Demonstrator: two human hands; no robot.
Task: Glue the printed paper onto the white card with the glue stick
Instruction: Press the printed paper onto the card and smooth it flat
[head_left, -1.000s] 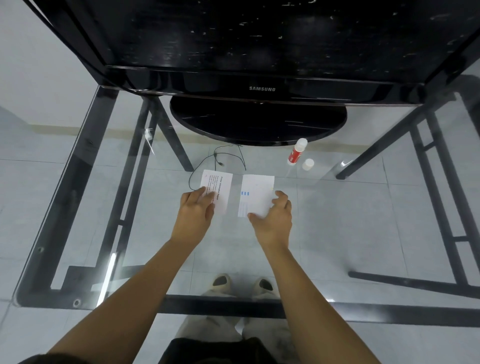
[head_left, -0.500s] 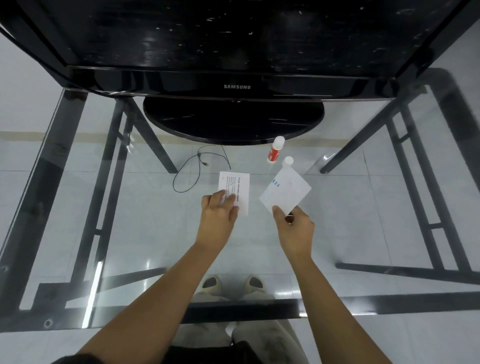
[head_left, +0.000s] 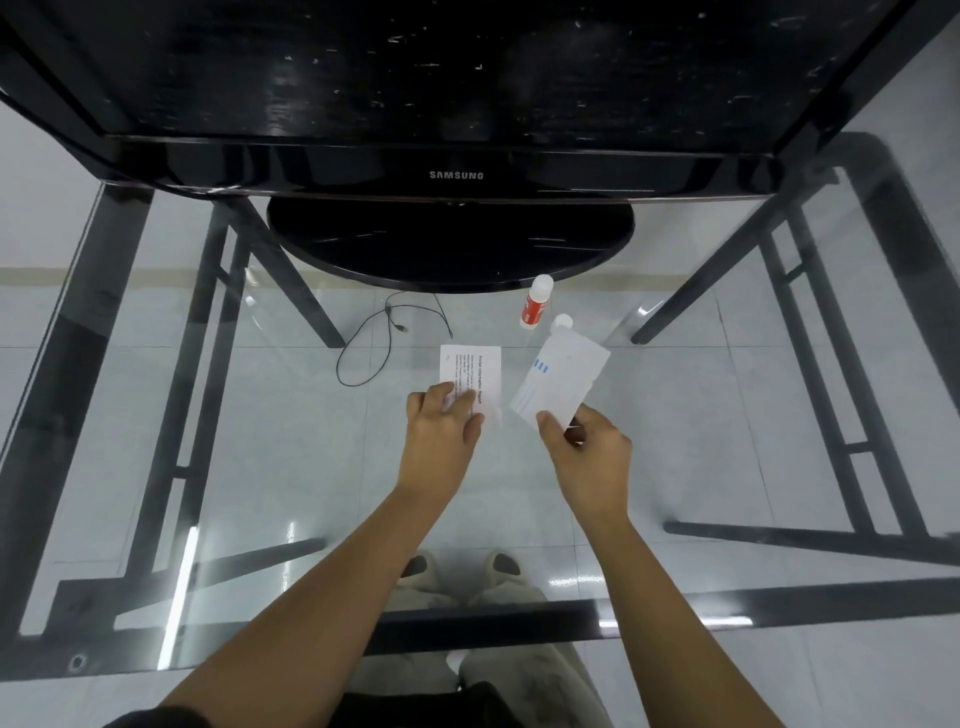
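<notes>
A view from above of two bare forearms reaching over a glass table (head_left: 675, 467), with a black television (head_left: 452, 176) filling the top of the frame. Near the centre, the left hand (head_left: 441, 431) rests flat, fingers spread, pressing down the near end of a small printed paper (head_left: 480, 369) that lies on the glass. Just right of centre, the right hand (head_left: 587, 457) pinches the lower corner of a white card (head_left: 563, 379) bearing a few blue marks and holds it tilted, raised off the glass and apart from the paper. Above the card, towards the television's base, a red and white glue stick (head_left: 535, 304) stands on the table with its cap off; the small white cap (head_left: 562, 322) sits just beside it, at the card's upper edge. A thin black cable (head_left: 374, 338) loops to the left of the paper. No glue is visible on either sheet, so gluing likely has not begun. The risks ahead: the light paper could slide on the smooth glass once released, the swinging card could knock over the stick or cap, and the uncapped glue could dry out.
</notes>
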